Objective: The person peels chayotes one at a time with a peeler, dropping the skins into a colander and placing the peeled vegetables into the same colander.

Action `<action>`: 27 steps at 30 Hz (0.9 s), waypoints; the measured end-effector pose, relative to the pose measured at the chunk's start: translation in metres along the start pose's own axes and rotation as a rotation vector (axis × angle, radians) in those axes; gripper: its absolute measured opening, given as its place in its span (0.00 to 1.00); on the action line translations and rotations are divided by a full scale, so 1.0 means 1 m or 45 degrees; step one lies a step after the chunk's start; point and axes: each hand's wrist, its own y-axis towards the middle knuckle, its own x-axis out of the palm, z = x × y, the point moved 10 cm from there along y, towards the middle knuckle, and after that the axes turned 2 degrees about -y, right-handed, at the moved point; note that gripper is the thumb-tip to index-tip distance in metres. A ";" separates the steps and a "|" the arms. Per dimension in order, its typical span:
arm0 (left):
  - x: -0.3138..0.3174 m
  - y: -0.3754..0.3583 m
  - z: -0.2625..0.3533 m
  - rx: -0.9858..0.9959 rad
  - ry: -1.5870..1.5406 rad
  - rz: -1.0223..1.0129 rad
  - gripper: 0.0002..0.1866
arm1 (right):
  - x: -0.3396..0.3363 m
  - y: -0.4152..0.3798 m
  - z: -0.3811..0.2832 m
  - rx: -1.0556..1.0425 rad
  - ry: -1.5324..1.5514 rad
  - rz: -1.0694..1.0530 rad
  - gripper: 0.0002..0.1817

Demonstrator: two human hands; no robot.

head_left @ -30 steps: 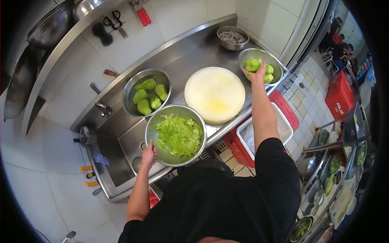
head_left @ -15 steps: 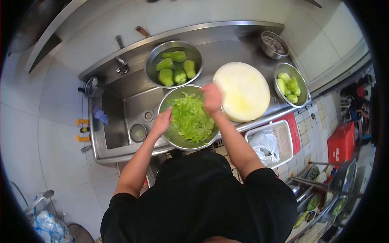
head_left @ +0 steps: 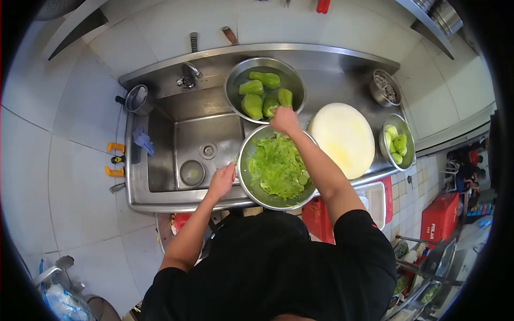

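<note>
A metal bowl (head_left: 242, 179) of cut leafy greens (head_left: 276, 166) rests at the sink's front edge. My left hand (head_left: 222, 181) is closed at its left rim, fingers against the metal. My right hand (head_left: 285, 120) reaches over the bowl's far rim, its fingers curled beside the green chayotes (head_left: 252, 104) in a larger metal basin (head_left: 231, 88) behind. What those fingertips hold, if anything, is hidden. A thick round white cutting board (head_left: 342, 140) lies to the right of my right hand.
The steel sink (head_left: 206, 131) has a faucet (head_left: 188, 75) and a small bowl (head_left: 191, 173). Farther right stand a bowl of pale green chayotes (head_left: 397, 144) and a bowl of greyish pieces (head_left: 384, 88). A white basket (head_left: 377, 200) and a red cooler (head_left: 440, 218) are below.
The view has shifted. My right hand has moved from the greens bowl's right side to its far rim, by the chayotes. My left hand has moved slightly outward at the left rim.
</note>
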 end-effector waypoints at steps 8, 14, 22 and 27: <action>-0.067 -0.054 -0.059 -0.253 0.005 0.075 0.30 | 0.045 0.114 -0.042 0.133 0.054 0.064 0.41; -0.106 -0.076 -0.106 -0.335 -0.121 0.188 0.30 | 0.082 0.145 -0.052 0.548 -0.227 -0.064 0.43; -0.128 -0.072 -0.121 -0.348 -0.140 0.237 0.30 | 0.075 0.140 -0.070 0.251 -0.339 -0.029 0.30; -0.125 -0.053 -0.108 -0.309 -0.126 0.168 0.30 | 0.072 0.124 -0.080 -0.189 -0.444 0.081 0.17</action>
